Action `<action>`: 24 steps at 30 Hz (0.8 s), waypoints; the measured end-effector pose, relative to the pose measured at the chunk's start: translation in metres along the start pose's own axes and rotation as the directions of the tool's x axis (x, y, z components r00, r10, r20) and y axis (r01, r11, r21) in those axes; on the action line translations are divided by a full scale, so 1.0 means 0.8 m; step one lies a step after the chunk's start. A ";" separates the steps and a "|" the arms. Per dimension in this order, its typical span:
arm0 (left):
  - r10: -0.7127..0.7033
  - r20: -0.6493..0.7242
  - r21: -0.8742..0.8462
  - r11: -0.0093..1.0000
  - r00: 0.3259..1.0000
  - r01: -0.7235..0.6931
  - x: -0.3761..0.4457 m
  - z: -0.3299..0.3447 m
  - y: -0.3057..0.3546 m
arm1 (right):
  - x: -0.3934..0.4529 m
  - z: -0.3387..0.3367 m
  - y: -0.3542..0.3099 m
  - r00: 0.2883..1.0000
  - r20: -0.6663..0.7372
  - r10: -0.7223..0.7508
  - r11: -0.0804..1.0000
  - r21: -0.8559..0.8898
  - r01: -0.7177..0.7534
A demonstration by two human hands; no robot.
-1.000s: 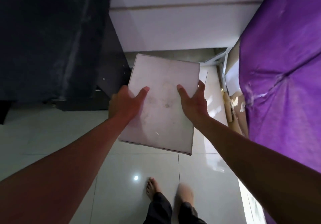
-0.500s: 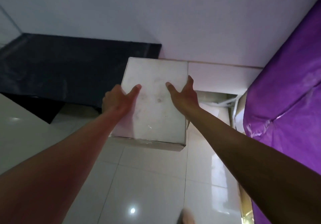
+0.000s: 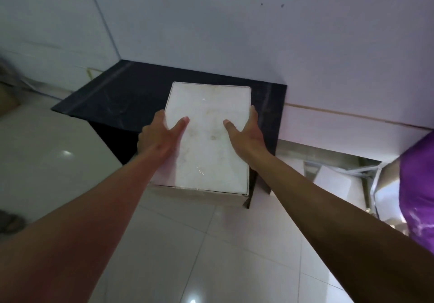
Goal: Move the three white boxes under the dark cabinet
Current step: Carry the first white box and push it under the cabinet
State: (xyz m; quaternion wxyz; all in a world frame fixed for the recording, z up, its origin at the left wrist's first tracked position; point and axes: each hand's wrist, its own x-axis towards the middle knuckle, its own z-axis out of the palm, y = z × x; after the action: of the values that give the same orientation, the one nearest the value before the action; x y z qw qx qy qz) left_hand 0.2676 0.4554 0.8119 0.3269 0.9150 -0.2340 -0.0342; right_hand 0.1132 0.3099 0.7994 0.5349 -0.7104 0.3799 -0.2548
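- While you stand on the pale tiled floor (image 3: 164, 244), the dark cabinet (image 3: 131, 95) sits low against the wall ahead, its underside space in shadow; no box shows there.
- You carry one white box (image 3: 209, 142) in the air in front of the cabinet, so this delivery looks unfinished.
- Another white box (image 3: 333, 180) lies far right beside the purple cover (image 3: 420, 185); the third is not visible.
- Your left hand (image 3: 157, 135) and right hand (image 3: 246, 133) clamp the box's sides, thumbs on top, fingers curled around its edges.

Pale wall (image 3: 234, 32), glossy white floor tiles (image 3: 187, 255), purple cover (image 3: 418, 185).
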 end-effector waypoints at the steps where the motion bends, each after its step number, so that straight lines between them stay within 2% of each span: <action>1: -0.008 -0.004 -0.004 1.000 1.000 0.008 0.008 -0.007 -0.013 | 0.004 0.017 -0.006 1.000 0.006 -0.002 1.000 0.004 0.002; 7: -0.094 -0.067 -0.025 0.995 0.993 0.092 0.092 -0.054 -0.105 | 0.058 0.145 -0.048 0.994 0.109 -0.007 1.000 0.015 0.006; 14: -0.124 -0.140 0.026 0.991 0.982 0.129 0.204 -0.097 -0.193 | 0.133 0.285 -0.084 0.981 0.192 -0.026 0.999 0.024 0.021; 20: -0.171 -0.144 0.045 0.983 0.975 0.179 0.284 -0.129 -0.277 | 0.176 0.405 -0.106 0.976 0.217 0.004 1.000 0.006 -0.006; 24: -0.142 -0.099 0.054 0.988 0.985 0.148 0.349 -0.159 -0.340 | 0.192 0.494 -0.122 0.983 0.181 0.036 0.999 0.007 -0.038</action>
State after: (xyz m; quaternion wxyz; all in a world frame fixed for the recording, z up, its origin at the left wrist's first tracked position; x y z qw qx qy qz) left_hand 0.6537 0.5876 0.7697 0.3061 0.9398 -0.1520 -0.0072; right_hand 0.5325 0.4223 0.7680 0.5757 -0.7205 0.3415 -0.1812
